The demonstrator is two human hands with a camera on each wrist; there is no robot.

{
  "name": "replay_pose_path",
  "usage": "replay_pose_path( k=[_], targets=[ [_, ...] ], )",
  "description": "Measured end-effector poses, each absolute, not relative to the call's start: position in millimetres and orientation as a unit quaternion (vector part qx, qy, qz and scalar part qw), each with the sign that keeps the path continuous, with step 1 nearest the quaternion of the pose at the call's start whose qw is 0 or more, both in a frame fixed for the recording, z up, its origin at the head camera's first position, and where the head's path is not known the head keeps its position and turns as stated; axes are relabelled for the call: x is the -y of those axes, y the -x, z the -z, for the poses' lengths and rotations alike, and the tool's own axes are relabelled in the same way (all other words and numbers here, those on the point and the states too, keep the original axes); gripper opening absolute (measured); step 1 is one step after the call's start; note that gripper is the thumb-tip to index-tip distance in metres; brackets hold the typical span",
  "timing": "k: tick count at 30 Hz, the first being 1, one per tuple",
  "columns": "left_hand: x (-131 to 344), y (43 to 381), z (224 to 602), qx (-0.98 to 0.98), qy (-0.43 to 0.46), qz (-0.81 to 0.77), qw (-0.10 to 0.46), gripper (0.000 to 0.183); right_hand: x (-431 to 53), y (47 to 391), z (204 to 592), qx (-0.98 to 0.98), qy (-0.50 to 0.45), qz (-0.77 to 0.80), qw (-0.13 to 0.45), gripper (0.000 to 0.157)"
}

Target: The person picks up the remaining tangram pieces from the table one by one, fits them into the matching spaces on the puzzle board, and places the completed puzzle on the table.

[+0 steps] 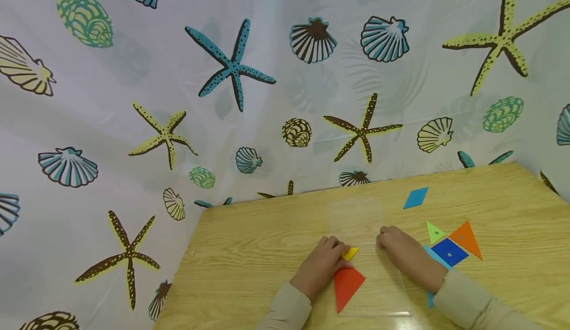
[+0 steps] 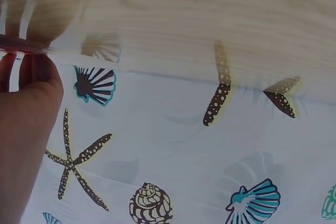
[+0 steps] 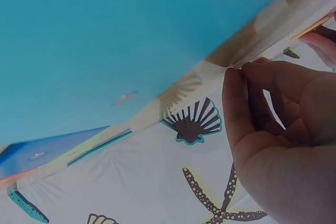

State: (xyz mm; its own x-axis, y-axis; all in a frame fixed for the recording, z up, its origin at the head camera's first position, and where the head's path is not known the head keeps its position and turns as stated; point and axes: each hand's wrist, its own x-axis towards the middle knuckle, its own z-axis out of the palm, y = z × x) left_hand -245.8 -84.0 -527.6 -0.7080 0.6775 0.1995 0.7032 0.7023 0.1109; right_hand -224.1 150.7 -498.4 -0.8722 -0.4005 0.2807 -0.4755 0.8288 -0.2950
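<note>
My left hand (image 1: 321,266) has its fingertips at a small yellow piece (image 1: 351,254), and its thumb lies at the top of a red triangle (image 1: 348,288). A reddish edge (image 2: 21,44) shows by the fingertips in the left wrist view, and a yellow edge (image 3: 312,27) in the right wrist view. Both pieces are over a clear plastic sheet (image 1: 385,298) on the table. To the right, my right hand (image 1: 411,258) has its fingers curled and its tips together at the clear plastic; exactly what lies between them is hard to see.
Right of my right hand lie a blue square piece (image 1: 451,252), an orange triangle (image 1: 468,238), a lime triangle (image 1: 434,232) and a light-blue piece (image 1: 438,257) partly under the forearm. A blue parallelogram (image 1: 416,198) lies farther back. A shell-print curtain (image 1: 267,137) hangs behind the wooden table (image 1: 249,270).
</note>
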Motion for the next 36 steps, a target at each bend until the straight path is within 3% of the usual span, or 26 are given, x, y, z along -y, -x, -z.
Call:
replay_pose_path(
  k=[6, 20, 26, 36],
  targets=[
    [87.0, 244.3, 524.2, 0.916, 0.389, 0.079, 0.046, 0.059, -152.7, 225.5, 493.9, 0.956, -0.215, -0.178, 0.09, 0.023],
    [84.8, 245.8, 516.4, 0.918, 0.382, 0.096, 0.047, 0.054, -158.8, 227.7, 493.3, 0.944, -0.24, -0.202, 0.101, 0.03],
    [83.7, 244.1, 516.5, 0.922, 0.374, 0.094, 0.041, 0.053, -162.3, 222.6, 493.5, 0.941, -0.263, -0.191, 0.091, 0.022],
    [86.0, 243.2, 515.9, 0.926, 0.366, 0.087, 0.03, 0.052, -171.3, 217.2, 489.5, 0.933, -0.246, -0.263, -0.026, 0.017]
  ],
)
